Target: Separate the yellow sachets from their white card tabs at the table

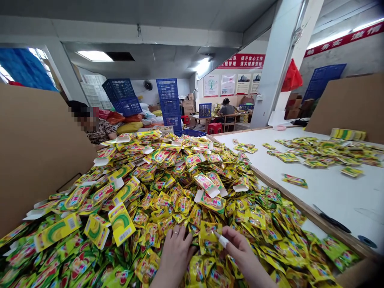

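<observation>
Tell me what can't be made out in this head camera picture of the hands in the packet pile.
Head view:
The print on the yellow packets: too small and blurred to read.
The white item at the right hand: too small to identify, partly covered by fingers.
The surface under the pile: buried by packets.
The forearms: cut off by the bottom edge.

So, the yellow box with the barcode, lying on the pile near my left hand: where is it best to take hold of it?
Probably by its two long edges, coming from above on the near side, from the left hand. The yellow box lies tilted on the packets, so its long edges stand clear and a pinch there should not need to dig into the pile.
</observation>
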Motion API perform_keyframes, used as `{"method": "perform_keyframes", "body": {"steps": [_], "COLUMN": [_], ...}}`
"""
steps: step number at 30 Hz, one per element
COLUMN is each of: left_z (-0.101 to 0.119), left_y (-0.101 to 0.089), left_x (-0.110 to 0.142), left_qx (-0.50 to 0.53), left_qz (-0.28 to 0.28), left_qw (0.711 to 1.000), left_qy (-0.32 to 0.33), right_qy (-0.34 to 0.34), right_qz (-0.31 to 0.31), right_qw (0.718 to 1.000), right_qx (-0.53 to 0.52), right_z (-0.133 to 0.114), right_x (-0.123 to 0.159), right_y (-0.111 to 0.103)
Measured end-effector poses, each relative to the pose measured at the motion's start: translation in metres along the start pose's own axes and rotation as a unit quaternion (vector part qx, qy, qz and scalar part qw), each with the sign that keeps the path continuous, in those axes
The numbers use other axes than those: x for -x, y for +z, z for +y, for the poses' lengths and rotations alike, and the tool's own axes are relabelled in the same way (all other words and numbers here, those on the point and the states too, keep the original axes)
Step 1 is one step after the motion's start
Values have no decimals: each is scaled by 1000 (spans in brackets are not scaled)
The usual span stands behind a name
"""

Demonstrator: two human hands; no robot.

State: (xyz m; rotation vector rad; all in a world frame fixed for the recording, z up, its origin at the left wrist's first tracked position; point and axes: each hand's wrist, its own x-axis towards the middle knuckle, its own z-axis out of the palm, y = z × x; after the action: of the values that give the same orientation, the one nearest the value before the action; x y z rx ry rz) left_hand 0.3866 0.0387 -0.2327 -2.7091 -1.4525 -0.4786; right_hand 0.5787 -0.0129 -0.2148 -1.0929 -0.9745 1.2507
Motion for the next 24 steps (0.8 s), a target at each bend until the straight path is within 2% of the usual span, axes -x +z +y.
{"method": "perform_keyframes", "body": {"steps": [3, 5, 6, 9, 12, 14, 15, 18, 21, 24], "left_z": [3, 5, 6, 12, 19, 22, 23, 26, 30, 39], "left_y": [-4, -8, -10, -13, -9, -6, -5, -4, -4, -2], "left_x": [-5, -3, 0, 13, 24, 27, 27, 23, 15, 8], "left_qx": [22, 131, 209, 413, 487, 497, 500, 519, 545, 554], "left_qz": [-1, 9, 15, 34, 64, 65, 60, 56, 64, 79], "left_qw": [1000, 991, 977, 903, 846, 828, 830, 838, 829, 824], "left_qy": [14, -18, -45, -112, -205, -249, -242, -158, -113, -87], "right_qy": [21, 30, 27, 4, -5, -12, -25, -55, -46, -36], "right_qz": [28, 45, 47, 21, 8, 4, 1, 2, 27, 56], "right_qw": [999, 996, 995, 995, 996, 997, 997, 990, 982, 986], "right_qx": [-41, -76, -88, -97, -91, -79, -79, -130, -180, -153], "right_z": [5, 11, 14, 21, 25, 27, 28, 27, 23, 21], "right_x": [5, 9, 11, 13, 13, 14, 15, 19, 23, 25], "right_y": [-2, 0, 3, 16, 28, 32, 33, 35, 36, 30]}}
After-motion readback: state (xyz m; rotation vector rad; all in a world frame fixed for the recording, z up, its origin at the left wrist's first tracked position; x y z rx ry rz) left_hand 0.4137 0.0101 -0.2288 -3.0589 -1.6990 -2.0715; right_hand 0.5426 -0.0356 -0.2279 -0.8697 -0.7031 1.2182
